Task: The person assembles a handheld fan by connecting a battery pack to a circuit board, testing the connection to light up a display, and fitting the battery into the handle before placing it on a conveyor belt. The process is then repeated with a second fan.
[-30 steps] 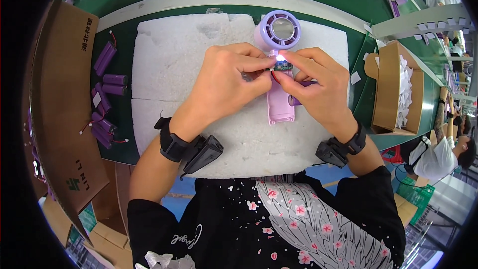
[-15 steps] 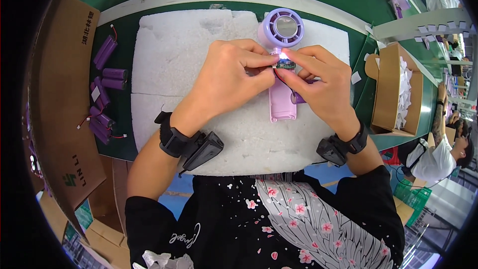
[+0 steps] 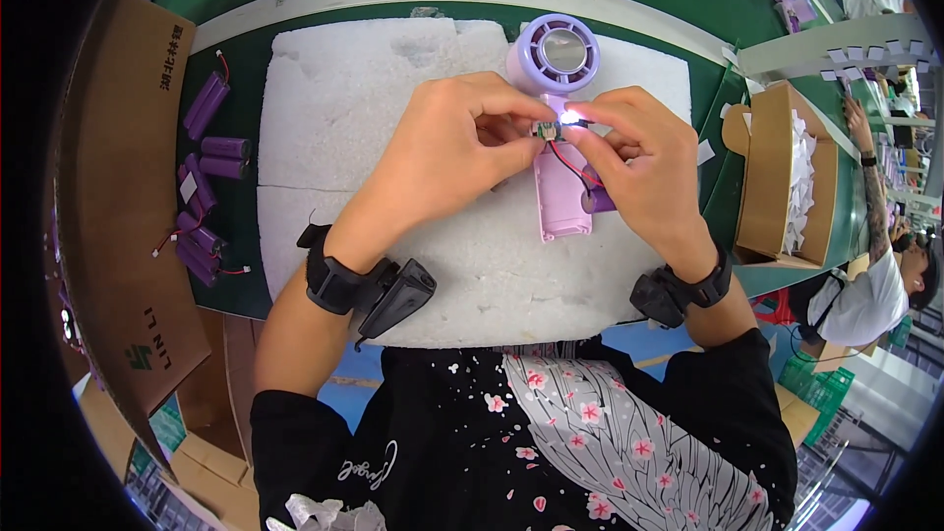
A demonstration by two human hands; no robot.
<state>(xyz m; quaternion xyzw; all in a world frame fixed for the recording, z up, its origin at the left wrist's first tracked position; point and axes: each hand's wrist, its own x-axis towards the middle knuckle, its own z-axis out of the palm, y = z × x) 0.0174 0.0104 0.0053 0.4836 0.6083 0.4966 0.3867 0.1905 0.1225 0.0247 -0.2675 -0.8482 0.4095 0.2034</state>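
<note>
A lilac handheld fan (image 3: 562, 187) lies on the white foam pad, its round head (image 3: 556, 54) at the far end and its open handle shell pointing toward me. My left hand (image 3: 462, 133) pinches the edge of a small green circuit board (image 3: 547, 130) near the fan's neck. My right hand (image 3: 634, 143) pinches the other side of that board, beside a bright white light (image 3: 569, 118). Red and black wires run from the board down to a purple battery (image 3: 597, 200), partly hidden under my right hand.
Several purple batteries with wired plugs (image 3: 204, 177) lie left of the foam pad (image 3: 344, 138), by a tall cardboard box (image 3: 128, 187). An open carton of white pieces (image 3: 787, 172) stands at the right. Another person (image 3: 875, 275) works far right.
The board has turned so its white connector and the wires show more. The light looks brighter, and the battery has shifted slightly nearer me. The person at right has reached an arm farther forward.
</note>
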